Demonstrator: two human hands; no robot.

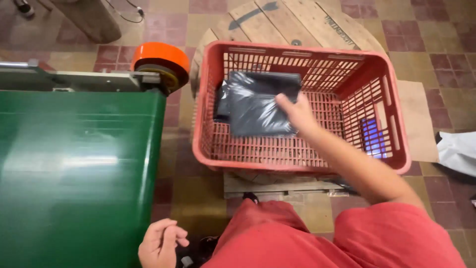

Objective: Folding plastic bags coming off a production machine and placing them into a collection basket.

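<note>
Worn red and tan floor tiles [431, 64] lie under a round wooden spool top [297, 22].

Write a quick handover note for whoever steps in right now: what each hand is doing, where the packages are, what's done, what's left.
Right hand: reached into the red plastic crate, fingers on the top black plastic-wrapped package; whether it grips or has let go is unclear.
Left hand: loosely curled, empty, beside the green conveyor belt.
Done: at least two black packages lie stacked in the crate's left half.
Left: the belt shows no packages in view; the crate's right half is unfilled.
</note>
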